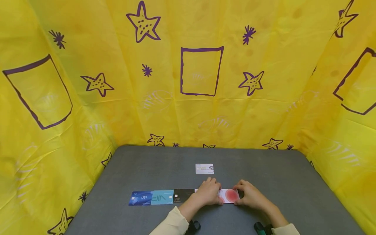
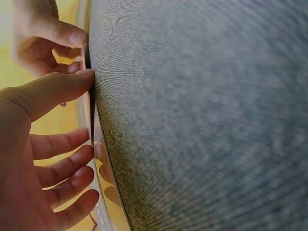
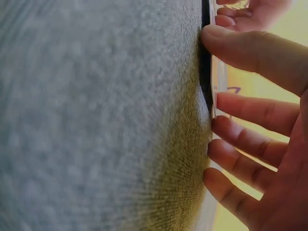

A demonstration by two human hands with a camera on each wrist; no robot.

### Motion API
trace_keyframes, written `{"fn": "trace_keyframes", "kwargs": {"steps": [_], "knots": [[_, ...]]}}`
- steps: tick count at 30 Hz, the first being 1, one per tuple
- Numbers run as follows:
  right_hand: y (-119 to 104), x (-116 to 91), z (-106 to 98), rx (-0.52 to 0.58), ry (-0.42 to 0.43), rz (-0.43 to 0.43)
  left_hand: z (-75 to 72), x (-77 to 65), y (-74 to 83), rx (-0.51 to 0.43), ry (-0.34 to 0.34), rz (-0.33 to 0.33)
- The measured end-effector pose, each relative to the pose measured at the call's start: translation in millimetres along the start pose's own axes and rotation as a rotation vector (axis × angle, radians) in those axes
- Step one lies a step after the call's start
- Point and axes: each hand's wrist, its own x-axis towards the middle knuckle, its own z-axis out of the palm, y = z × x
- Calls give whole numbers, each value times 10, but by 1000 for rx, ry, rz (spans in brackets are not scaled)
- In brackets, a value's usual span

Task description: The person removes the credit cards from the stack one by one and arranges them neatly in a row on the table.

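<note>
A white card with a pink-red circle (image 1: 231,195) lies between my two hands at the right end of a row of cards. My left hand (image 1: 208,192) holds its left end, thumb at the near edge and fingers at the far edge. My right hand (image 1: 252,195) pinches its right end the same way. In the left wrist view the left thumb (image 2: 72,87) is low beside the grey surface, and the right wrist view shows the right thumb (image 3: 240,45) likewise. Left of my left hand lies a black VIP card (image 1: 184,195), its right end partly covered by that hand.
The row continues left with a teal VIP card (image 1: 162,197) and a dark blue VIP card (image 1: 141,198). A white VIP card (image 1: 202,168) lies farther back on the grey table (image 1: 264,169). Yellow patterned cloth (image 1: 199,114) encloses the table's back and sides.
</note>
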Motion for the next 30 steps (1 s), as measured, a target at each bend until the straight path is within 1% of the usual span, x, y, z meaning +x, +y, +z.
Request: {"fn": "trace_keyframes", "kwargs": {"steps": [2, 6, 10, 14, 16, 19, 23, 30], "knots": [[-15, 6, -2, -9, -8, 19, -7, -1, 2, 7, -6, 1], [-35, 16, -18, 11, -18, 53, -14, 4, -12, -2, -17, 5], [-36, 24, -29, 41, -22, 63, -17, 1, -46, -61, -15, 0], [-20, 26, -28, 84, -13, 43, -38, -22, -104, -134, 11, -6], [-3, 31, -30, 102, -6, 44, -52, -24, -144, -149, 28, -7], [25, 61, -40, 102, 6, 57, -78, -12, -207, -170, 52, -19], [35, 126, -79, 99, 17, 72, -124, 14, -303, -184, 68, -49], [44, 252, -136, 93, 43, 43, -237, 60, -524, -239, 87, -110]]}}
